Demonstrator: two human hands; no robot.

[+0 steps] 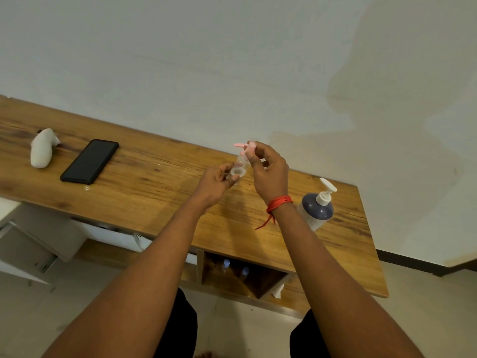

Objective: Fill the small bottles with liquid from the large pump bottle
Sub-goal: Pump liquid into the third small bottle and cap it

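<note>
A small clear bottle (240, 166) with a pink pump top (245, 147) is held up above the wooden table (144, 177). My left hand (216, 183) grips its lower body, with its base turned toward the camera. My right hand (268, 169) pinches the pink pump top at the neck. The large pump bottle (316, 208), white with a dark blue shoulder and a white pump, stands on the table just right of my right wrist. No other small bottle is plainly visible.
A black phone (90, 161) lies flat on the table's left part, with a white rounded object (42, 148) beyond it. A cubby (242, 275) under the tabletop holds bottles. The white wall runs along the table's far edge.
</note>
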